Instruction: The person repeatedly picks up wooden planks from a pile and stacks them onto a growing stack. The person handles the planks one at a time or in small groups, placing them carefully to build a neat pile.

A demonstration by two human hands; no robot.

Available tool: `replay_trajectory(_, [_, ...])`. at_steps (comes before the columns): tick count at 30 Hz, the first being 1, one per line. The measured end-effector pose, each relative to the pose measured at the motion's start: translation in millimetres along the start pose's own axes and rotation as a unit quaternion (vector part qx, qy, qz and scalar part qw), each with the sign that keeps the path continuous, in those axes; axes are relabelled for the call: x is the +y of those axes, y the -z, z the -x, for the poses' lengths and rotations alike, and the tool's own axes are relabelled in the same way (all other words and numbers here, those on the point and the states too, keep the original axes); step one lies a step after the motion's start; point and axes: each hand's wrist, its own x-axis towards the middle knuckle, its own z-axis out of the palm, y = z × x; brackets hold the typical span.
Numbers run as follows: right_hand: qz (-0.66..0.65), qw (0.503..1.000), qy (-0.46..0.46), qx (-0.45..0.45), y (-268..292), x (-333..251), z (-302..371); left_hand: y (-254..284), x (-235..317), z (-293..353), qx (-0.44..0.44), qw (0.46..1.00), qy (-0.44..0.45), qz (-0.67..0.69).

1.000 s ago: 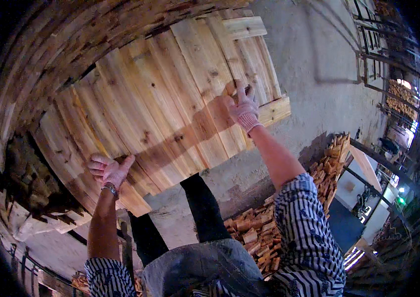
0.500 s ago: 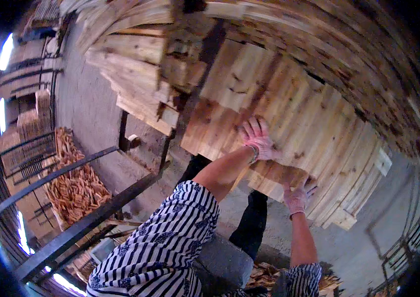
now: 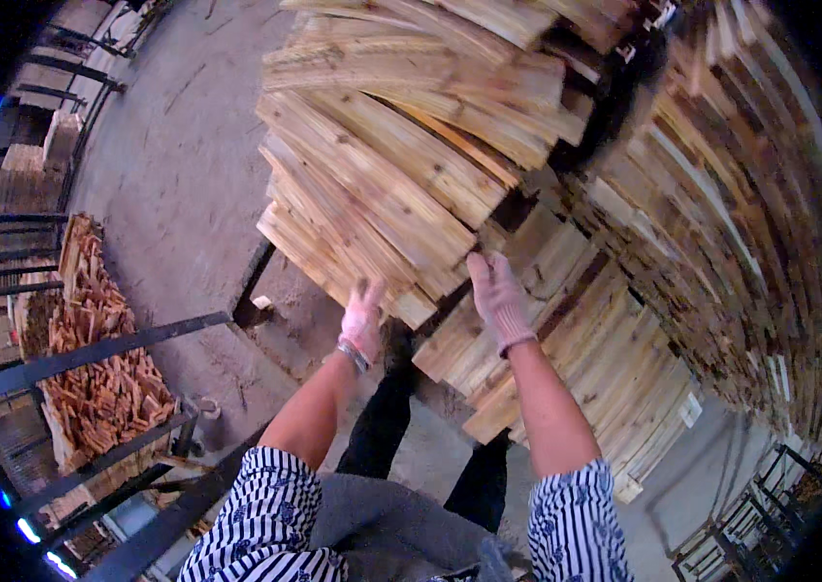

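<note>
In front of me lies a pile of pale wooden boards [image 3: 372, 184], fanned out, with their near ends toward me. My left hand [image 3: 363, 322], in a pink and white knit glove, is at the near left ends of these boards with its fingers stretched out. At the boards' near right corner is my right hand [image 3: 501, 299], gloved alike, fingers extended upward. Whether either palm presses on the wood I cannot tell. To the right of my right hand, a second layer of boards [image 3: 605, 349] lies side by side.
A tall stack of boards [image 3: 731, 223] rises along the right. Dark metal bars [image 3: 110, 354] cross the left side, near a heap of short wood scraps [image 3: 105, 373]. Concrete floor [image 3: 168, 175] stretches at the far left. A metal rack [image 3: 750, 514] stands at lower right.
My view has turned left. Both hands have left the boards on the right and moved to the near ends of the fanned pile, my right hand now at its right corner.
</note>
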Motion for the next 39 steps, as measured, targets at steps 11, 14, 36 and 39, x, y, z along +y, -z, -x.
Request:
replay_trajectory(11, [0.239, 0.948, 0.180, 0.112, -175, 88, 59, 46, 72, -137, -0.123, 0.979, 0.067, 0.150])
replay_trajectory(14, [0.101, 0.983, 0.037, -0.148, -164, 34, 77, 85, 74, -129, -0.150, 0.972, 0.022, 0.179])
replay_trajectory(36, [0.411, 0.899, 0.140, 0.062, -138, -82, -58, 72, 73, -129, -0.113, 0.963, 0.085, 0.228])
replay_trajectory(39, [0.468, 0.858, 0.179, 0.110, -169, -83, -80, 55, 75, -123, -0.085, 0.975, 0.060, 0.197])
